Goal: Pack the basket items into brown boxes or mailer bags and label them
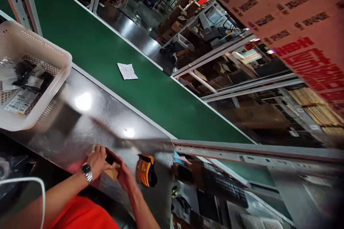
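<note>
A small brown cardboard box [111, 173] is held between my two hands low in the head view, over the metal table. My left hand [97, 159], with a wristwatch above it, closes over the box's left side. On the opposite side my right hand [124, 174] grips the box, its fingers partly hidden. One flap seems to stick out near me, and a dark opening shows between the hands. Just right of my right hand lies a yellow-and-black device [146, 171], touched by neither hand.
A white plastic basket [60, 52] holding several bagged items stands at left. Behind the metal table [99, 105] runs a green conveyor belt [161, 96] bearing a white packet [127, 71]. A metal rail [209, 147] and a keyboard [228, 186] are at right; a printed carton [290, 18] overhangs above.
</note>
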The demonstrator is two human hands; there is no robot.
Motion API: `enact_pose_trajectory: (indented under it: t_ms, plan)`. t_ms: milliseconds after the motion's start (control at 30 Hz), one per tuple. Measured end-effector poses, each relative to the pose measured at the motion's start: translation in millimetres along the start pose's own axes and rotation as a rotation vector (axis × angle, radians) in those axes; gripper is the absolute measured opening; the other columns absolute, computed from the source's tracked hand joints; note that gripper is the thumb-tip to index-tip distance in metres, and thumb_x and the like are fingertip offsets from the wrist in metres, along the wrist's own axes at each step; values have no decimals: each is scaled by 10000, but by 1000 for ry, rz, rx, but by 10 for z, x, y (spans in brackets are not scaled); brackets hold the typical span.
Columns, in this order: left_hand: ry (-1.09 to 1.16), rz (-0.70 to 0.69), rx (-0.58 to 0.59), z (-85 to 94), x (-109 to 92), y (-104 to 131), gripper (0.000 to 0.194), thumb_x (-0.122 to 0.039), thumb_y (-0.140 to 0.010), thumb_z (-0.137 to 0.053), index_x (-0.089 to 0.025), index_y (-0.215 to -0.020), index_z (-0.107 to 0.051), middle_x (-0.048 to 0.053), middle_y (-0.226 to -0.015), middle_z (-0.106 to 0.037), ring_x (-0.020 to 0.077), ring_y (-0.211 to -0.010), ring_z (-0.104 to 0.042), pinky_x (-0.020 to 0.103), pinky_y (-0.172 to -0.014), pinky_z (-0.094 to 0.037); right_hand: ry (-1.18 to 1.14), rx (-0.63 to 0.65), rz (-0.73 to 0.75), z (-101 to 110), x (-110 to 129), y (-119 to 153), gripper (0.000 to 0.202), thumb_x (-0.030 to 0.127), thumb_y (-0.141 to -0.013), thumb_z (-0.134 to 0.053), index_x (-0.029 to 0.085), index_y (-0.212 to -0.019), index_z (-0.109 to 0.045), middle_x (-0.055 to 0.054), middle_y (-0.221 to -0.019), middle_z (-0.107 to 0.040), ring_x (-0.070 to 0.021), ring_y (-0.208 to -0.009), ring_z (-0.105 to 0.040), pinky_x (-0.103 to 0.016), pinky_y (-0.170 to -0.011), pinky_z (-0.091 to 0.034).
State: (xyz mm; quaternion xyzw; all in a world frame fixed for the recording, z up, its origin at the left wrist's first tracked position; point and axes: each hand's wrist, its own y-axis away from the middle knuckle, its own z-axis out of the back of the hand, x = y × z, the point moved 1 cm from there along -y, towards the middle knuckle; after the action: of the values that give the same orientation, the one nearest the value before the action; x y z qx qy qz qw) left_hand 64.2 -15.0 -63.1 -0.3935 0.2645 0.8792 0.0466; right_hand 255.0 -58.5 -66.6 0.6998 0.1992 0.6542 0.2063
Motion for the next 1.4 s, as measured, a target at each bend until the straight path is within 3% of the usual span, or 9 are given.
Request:
enact_pose_trajectory:
  t_ms: [233,333,433,533,700,800,1000,1200,1400]
  plan:
    - [431,-24,-122,-220,348,-1,1214,-411,-714,-951,-251,-1721,-292,213,-1772,-420,379,-1634,-440,569,-1348,-379,-260,-78,-84,47,-296,1,609,698,-718,-880,316,-1186,-814,-81,-1602,-668,-438,-1465,-622,-612,-1216,-512]
    - [497,-95,-123,-168,380,-38,879,-412,-906,-761,-237,-1689,-403,177,-1685,-559,337,-1562,-544,555,-1331,-415,-210,-76,-27,24,-447,-47,613,629,-637,-970,334,-1145,-797,-61,-1688,-589,-429,-1436,-636,-582,-1157,-554]
    - [441,-111,-146,-63,351,-58,537,-365,-987,-616,-218,-1504,-624,149,-1554,-681,308,-1454,-642,495,-1277,-494,-103,-66,43,16,-508,-83,551,671,-738,-912,346,-1167,-793,-63,-1650,-628,-393,-1431,-638,-549,-1177,-534]
    - [366,-94,-149,84,290,-35,428,-359,-999,-593,-227,-1396,-682,114,-1415,-758,276,-1301,-721,439,-1172,-570,81,-85,82,151,-437,-28,623,776,-856,-751,333,-1293,-763,-89,-1534,-706,-376,-1415,-638,-559,-1219,-489]
    - [288,-86,-156,277,210,9,397,-345,-1018,-582,-148,-1351,-671,138,-1300,-776,260,-1125,-737,403,-1068,-583,548,-666,268,926,-316,290,932,854,-920,-518,130,-1503,-580,-267,-1577,-582,-409,-1491,-511,-607,-1305,-337]
    - [257,-118,-171,314,192,18,392,-323,-1041,-548,-84,-1330,-664,151,-1236,-768,251,-1088,-710,394,-1064,-557,770,-841,286,1374,-423,447,963,830,-968,-401,68,-1544,-521,-333,-1539,-569,-439,-1465,-497,-647,-1281,-325]
    - [190,-134,-228,354,160,12,307,-307,-1076,-443,-170,-1162,-704,90,-1018,-736,230,-950,-690,355,-969,-551,861,-736,116,1554,-637,340,1014,679,-947,-540,38,-1702,-320,-332,-1452,-638,-443,-1350,-609,-607,-1160,-464]
    - [131,-128,-239,385,122,7,342,-338,-1107,-395,-173,-1107,-694,55,-971,-730,212,-915,-662,325,-917,-511,768,-741,23,1536,-499,179,957,576,-931,-592,-17,-1661,-414,-326,-1172,-760,-460,-1119,-738,-621,-1014,-533]
    - [112,-116,-206,408,80,-19,361,-374,-1112,-403,-197,-970,-684,40,-881,-712,201,-838,-633,310,-841,-493,-9,-474,209,1099,43,324,967,643,-805,-734,227,-1648,-509,-102,-1144,-800,-233,-753,-745,-397,-703,-635]
